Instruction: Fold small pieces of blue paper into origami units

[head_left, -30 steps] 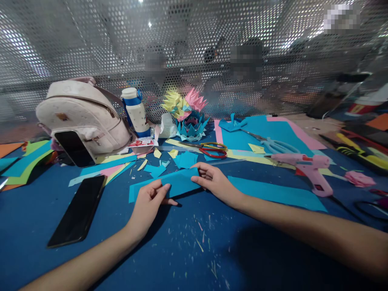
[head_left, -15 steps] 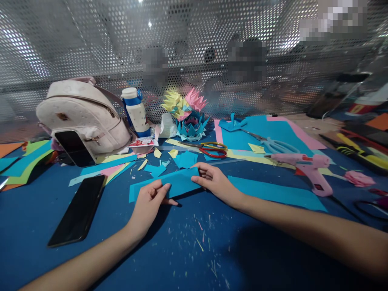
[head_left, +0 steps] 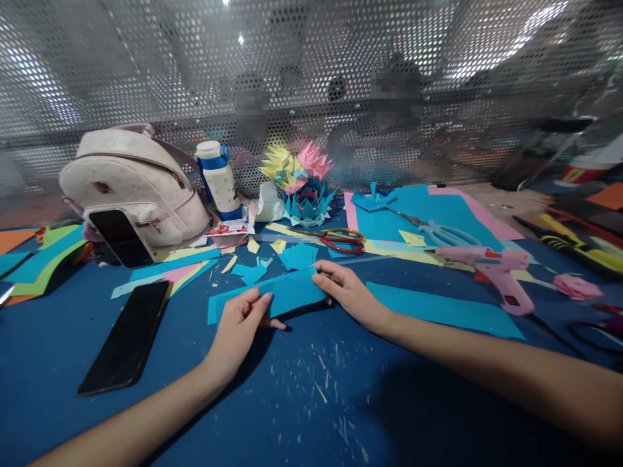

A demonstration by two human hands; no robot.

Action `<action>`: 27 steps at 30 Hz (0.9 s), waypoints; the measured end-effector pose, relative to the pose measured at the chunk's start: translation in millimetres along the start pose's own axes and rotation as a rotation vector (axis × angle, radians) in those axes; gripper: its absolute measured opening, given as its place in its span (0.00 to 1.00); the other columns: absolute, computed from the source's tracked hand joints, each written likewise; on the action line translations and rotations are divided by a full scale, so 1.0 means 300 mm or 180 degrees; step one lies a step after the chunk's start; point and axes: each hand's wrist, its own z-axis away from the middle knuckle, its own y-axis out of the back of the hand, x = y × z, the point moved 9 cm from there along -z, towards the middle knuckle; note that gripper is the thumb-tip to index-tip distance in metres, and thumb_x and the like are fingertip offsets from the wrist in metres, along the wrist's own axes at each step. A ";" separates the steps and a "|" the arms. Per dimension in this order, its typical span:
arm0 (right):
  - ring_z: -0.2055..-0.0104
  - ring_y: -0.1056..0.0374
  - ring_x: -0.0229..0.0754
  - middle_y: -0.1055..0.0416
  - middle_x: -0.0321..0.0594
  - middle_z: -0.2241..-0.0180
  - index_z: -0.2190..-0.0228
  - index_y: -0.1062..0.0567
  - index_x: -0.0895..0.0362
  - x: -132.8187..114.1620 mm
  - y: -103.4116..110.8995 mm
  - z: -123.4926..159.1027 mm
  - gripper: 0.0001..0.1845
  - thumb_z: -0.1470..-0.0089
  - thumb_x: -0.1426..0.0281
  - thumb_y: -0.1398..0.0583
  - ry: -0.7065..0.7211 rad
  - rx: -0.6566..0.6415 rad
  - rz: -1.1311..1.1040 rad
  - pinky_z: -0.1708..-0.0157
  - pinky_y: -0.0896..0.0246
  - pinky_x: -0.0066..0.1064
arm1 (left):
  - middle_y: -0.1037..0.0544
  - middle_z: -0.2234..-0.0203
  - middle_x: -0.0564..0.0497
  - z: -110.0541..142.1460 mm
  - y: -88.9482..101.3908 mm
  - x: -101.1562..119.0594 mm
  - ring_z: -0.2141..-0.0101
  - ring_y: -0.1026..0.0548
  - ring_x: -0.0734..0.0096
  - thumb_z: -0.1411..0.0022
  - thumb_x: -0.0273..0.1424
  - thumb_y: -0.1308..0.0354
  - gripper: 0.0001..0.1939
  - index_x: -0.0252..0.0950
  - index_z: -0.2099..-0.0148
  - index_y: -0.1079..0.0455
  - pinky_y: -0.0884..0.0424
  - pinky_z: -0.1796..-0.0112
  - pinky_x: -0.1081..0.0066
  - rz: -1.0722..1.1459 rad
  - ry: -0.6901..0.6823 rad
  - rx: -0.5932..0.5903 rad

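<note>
A folded strip of blue paper (head_left: 294,292) is held a little above the blue table, tilted up to the right. Its left part is pinched between thumb and fingers of my left hand (head_left: 242,318). At the right end, the thumb and fingers of my right hand (head_left: 343,288) grip the folded edge. Another long blue paper strip (head_left: 442,310) lies flat beyond my right wrist. Small blue scraps (head_left: 250,272) rest just behind the held strip, and scissors with red and yellow handles (head_left: 341,240) lie past them.
A black phone (head_left: 127,337) lies left of my left hand. At right are a pink glue gun (head_left: 501,263) and light-blue scissors (head_left: 438,230) on blue sheets. Folded paper flowers (head_left: 306,201), a bottle (head_left: 219,181) and a white backpack (head_left: 136,181) stand along the perforated metal panel.
My right hand has shifted slightly right along the strip's end, its thumb now closer to the edge. My left hand and the table things stay put.
</note>
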 end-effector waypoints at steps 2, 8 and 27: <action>0.74 0.44 0.34 0.43 0.33 0.74 0.61 0.35 0.56 0.005 0.003 -0.002 0.17 0.46 0.57 0.42 0.0026 0.0031 -0.0065 0.78 0.43 0.26 | 0.44 0.82 0.60 0.001 0.001 0.002 0.76 0.21 0.65 0.41 0.42 0.44 0.19 0.37 0.75 0.45 0.32 0.76 0.76 0.0025 0.0002 0.0017; 0.75 0.46 0.33 0.45 0.31 0.76 0.64 0.35 0.56 0.011 0.008 -0.005 0.16 0.47 0.57 0.41 0.0019 0.0123 -0.0061 0.79 0.45 0.24 | 0.38 0.81 0.59 0.005 -0.008 0.013 0.77 0.22 0.68 0.40 0.40 0.44 0.16 0.35 0.73 0.39 0.29 0.72 0.75 0.0086 0.0011 -0.0031; 0.78 0.47 0.32 0.43 0.30 0.77 0.68 0.34 0.56 0.004 0.024 -0.009 0.14 0.49 0.61 0.38 0.0116 0.0254 -0.0185 0.81 0.50 0.26 | 0.43 0.82 0.59 -0.005 0.005 -0.011 0.77 0.22 0.66 0.39 0.39 0.44 0.19 0.36 0.77 0.43 0.30 0.73 0.74 0.0017 -0.0053 0.0030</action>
